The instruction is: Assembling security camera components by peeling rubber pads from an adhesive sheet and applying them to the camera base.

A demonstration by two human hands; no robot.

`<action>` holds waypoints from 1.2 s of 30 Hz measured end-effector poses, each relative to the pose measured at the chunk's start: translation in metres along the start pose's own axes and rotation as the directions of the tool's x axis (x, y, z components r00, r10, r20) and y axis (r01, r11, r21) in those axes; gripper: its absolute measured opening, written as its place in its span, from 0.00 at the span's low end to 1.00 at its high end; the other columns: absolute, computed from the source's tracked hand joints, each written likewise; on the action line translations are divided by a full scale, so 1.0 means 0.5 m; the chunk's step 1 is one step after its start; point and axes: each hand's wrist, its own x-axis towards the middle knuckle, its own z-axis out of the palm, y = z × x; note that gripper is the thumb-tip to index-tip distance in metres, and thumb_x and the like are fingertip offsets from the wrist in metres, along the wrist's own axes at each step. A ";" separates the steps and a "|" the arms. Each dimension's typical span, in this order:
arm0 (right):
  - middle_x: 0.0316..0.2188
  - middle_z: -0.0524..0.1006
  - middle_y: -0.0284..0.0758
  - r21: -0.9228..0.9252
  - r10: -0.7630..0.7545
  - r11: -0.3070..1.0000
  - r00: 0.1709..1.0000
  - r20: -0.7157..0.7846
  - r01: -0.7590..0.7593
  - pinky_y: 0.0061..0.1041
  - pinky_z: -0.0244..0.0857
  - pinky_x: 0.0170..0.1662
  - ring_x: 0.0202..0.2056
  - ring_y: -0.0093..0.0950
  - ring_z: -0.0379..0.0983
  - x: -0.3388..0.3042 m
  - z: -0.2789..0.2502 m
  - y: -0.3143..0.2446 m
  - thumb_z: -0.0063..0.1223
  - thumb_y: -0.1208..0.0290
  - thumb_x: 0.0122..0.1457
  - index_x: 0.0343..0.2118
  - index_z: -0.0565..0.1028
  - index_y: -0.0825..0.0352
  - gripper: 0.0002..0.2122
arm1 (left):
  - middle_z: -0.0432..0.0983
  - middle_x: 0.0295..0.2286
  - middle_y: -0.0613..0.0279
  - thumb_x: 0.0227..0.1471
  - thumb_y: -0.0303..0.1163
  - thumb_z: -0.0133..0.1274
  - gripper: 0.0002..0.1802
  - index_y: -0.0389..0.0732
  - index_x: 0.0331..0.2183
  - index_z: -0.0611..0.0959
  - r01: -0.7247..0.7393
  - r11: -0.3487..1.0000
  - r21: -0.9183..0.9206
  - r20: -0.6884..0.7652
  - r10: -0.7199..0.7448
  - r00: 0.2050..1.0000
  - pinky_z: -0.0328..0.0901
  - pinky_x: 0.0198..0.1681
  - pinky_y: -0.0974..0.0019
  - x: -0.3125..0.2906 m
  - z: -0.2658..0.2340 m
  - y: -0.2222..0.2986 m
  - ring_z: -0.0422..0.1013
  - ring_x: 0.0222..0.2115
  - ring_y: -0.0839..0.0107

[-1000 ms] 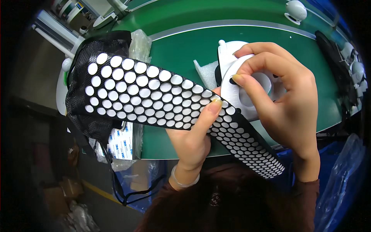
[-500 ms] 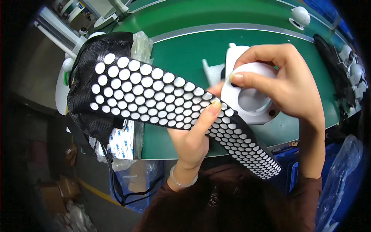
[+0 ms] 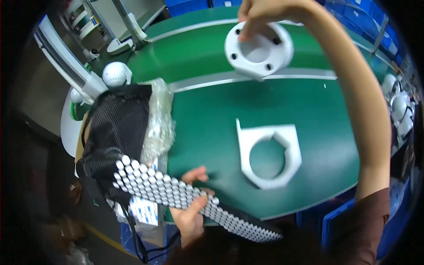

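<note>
Over the far part of the counter [image 3: 207, 115], the right hand [image 3: 267, 12] is pinching a white ring [image 3: 254, 66], probably light, stiff and best held by its rim, while the left hand [image 3: 191, 219] is clamping a likely bendy dotted strip [image 3: 160, 186] at near left.

We see a green table [image 3: 207, 119] mid-frame; on it a white cutout block [image 3: 293, 154] right of centre; bubble wrap [image 3: 160, 128] left
</note>
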 end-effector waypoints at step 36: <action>0.50 0.51 0.50 0.202 0.830 0.533 0.462 -0.312 -0.821 0.49 0.48 0.47 0.51 0.50 0.47 0.113 0.316 0.214 0.48 0.38 0.34 0.50 0.55 0.48 0.38 | 0.68 0.31 0.44 0.35 0.14 0.46 0.12 0.25 0.30 0.71 0.315 0.935 -0.162 0.259 -0.268 0.928 0.62 0.35 0.69 -0.005 -0.027 -0.015 0.67 0.30 0.65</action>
